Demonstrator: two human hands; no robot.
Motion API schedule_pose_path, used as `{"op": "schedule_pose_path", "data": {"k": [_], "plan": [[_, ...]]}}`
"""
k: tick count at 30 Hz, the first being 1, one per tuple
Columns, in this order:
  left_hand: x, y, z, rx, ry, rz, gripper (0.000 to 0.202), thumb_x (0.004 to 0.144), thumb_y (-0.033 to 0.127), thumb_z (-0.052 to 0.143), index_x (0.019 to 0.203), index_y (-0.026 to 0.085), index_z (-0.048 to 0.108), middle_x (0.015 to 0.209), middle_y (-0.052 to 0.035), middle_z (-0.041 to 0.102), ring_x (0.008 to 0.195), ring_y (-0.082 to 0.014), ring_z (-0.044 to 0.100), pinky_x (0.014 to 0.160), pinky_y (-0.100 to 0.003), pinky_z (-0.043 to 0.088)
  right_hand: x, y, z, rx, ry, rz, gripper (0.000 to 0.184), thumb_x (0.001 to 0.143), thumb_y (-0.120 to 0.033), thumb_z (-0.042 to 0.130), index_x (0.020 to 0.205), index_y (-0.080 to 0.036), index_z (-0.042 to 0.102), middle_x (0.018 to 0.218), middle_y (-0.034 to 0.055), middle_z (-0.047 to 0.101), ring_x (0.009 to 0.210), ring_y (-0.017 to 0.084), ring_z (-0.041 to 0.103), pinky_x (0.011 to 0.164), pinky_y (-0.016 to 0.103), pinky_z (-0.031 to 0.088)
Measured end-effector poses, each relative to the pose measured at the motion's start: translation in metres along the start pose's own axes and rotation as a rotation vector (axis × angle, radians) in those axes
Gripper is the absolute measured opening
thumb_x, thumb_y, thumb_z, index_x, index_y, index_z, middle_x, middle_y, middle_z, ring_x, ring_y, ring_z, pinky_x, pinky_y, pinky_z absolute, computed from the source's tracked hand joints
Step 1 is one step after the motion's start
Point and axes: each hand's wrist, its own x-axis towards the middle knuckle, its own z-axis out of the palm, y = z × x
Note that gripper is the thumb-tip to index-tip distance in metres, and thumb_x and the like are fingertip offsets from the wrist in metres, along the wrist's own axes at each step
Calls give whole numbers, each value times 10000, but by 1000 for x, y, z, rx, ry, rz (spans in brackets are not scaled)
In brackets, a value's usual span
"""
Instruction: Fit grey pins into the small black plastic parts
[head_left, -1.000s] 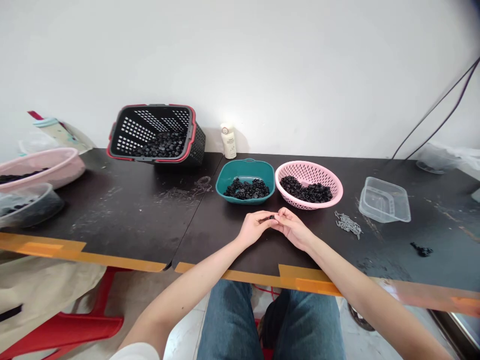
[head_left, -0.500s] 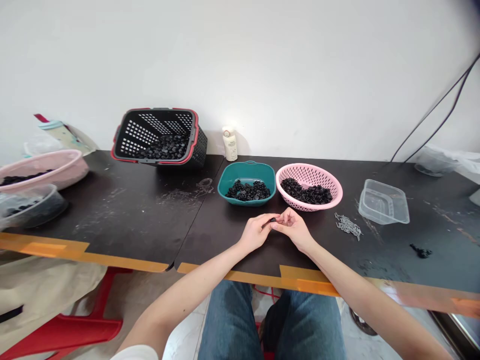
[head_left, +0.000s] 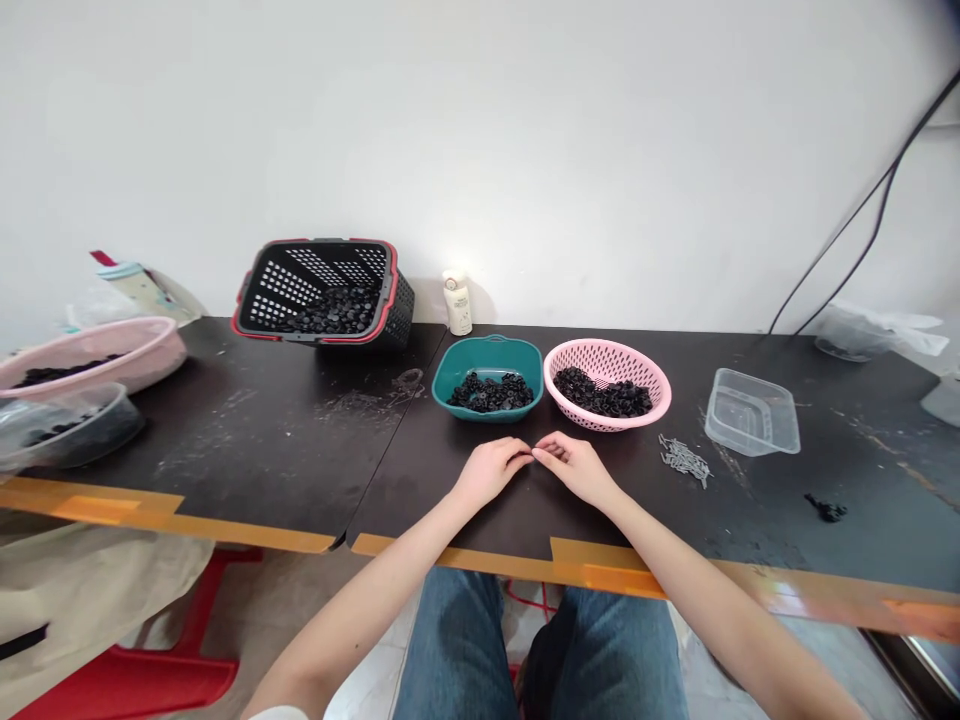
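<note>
My left hand point(head_left: 493, 470) and my right hand point(head_left: 574, 466) meet fingertip to fingertip above the table, in front of two bowls. Both are closed in a pinch. A small black part, seen at the left fingers a moment ago, is now almost wholly covered by the fingertips. What the right fingers pinch is hidden. Behind the left hand stands a teal basin point(head_left: 487, 349) with many small black ring-like parts point(head_left: 491, 392). Beyond the right hand is a pink perforated basket point(head_left: 660, 385) holding black parts point(head_left: 607, 396).
Right of the hands lie a pile of small grey pins point(head_left: 684, 460), a clear plastic tub point(head_left: 752, 445) and a few black pieces point(head_left: 826, 509). A dark basket point(head_left: 397, 310) of black parts and a white bottle point(head_left: 457, 305) stand along the wall. Orange tape point(head_left: 262, 530) lines the front edge.
The hands have shifted slightly left in the picture, and their fingertips have closed together, covering the black part. The whole view has moved a little.
</note>
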Motion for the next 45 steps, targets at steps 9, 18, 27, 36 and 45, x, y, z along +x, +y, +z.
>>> {"op": "schedule_pose_path", "data": {"k": [9, 18, 27, 36, 45], "plan": [[-5, 1, -37, 374, 25, 189, 330, 895, 379, 503, 1167, 224, 606, 1098, -86, 661, 962, -207, 614, 863, -334, 440, 1, 1, -4, -207, 41, -95, 134, 831, -344, 572, 887, -243, 639, 792, 22, 693, 703, 184, 638, 692, 325, 490], [108, -34, -82, 631, -263, -515, 167, 750, 267, 661, 856, 151, 716, 936, -146, 697, 941, -281, 641, 842, -352, 482, 3, -5, -7, -225, 19, -141, 155, 815, -291, 578, 943, -246, 654, 790, 17, 695, 675, 167, 632, 697, 315, 485], [116, -35, -74, 623, -269, -531, 180, 697, 278, 693, 837, 165, 710, 931, -127, 702, 928, -262, 645, 816, -314, 488, -44, -9, -81, -233, 12, -13, 212, 791, -379, 581, 886, -217, 679, 784, 24, 700, 667, 171, 614, 660, 309, 479], [86, 46, -52, 145, 43, 77, 271, 904, 278, 473, 1126, 231, 621, 1069, -53, 656, 993, -170, 605, 897, -277, 454, -39, 41, -186, -748, 273, 416, 149, 749, -285, 586, 829, -208, 686, 829, 55, 723, 803, 214, 659, 666, 285, 447], [11, 62, 17, -283, -230, 42, 222, 793, 392, 641, 888, 191, 632, 780, 2, 649, 608, -105, 579, 582, -206, 442, -9, 49, -176, -790, 159, 534, 121, 655, -275, 674, 580, -188, 636, 656, 97, 685, 617, 234, 619, 536, 301, 381]]}}
